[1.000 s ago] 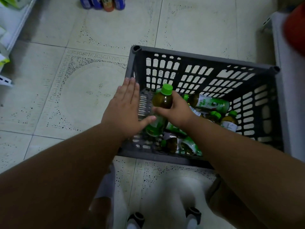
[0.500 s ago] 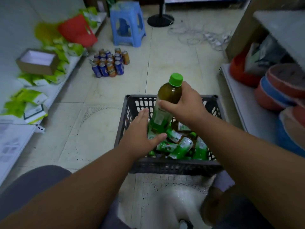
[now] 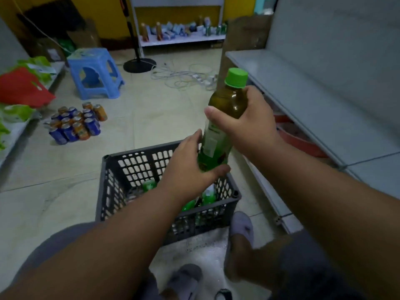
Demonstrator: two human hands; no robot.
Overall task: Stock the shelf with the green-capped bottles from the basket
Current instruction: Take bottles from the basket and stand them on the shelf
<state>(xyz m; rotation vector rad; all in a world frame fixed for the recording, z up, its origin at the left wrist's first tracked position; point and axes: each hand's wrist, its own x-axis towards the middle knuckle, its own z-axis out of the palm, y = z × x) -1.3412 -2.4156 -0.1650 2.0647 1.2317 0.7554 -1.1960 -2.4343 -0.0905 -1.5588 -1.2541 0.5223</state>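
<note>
Since a second ago the bottle (image 3: 225,118) has come up out of the basket (image 3: 108,187) and now stands upright in the air above its far rim, where earlier it sat low among the others inside. The view has also lifted, so the floor ahead and the grey shelf (image 3: 303,89) to the right of the grip now show.

In the head view, the right hand (image 3: 249,124) wraps the bottle's brown upper body, thumb across the front, just below the green cap (image 3: 236,77). The left hand (image 3: 190,167), which earlier lay flat beside the bottle, now cups its green-labelled base, fingers behind and thumb curled round the front. So both grips are closed on the one bottle.

Below the grip, more green-capped bottles (image 3: 149,185) lie in the basket, partly hidden by the forearms. The shelf board lies close on the right of the grip and at about its level.

Left of the grip, well apart, a cluster of cans (image 3: 75,123) and a blue stool (image 3: 95,74) stand on the floor.

I judge this bottle is picked and ready to go rightward onto the shelf; most of the stocking remains.
</note>
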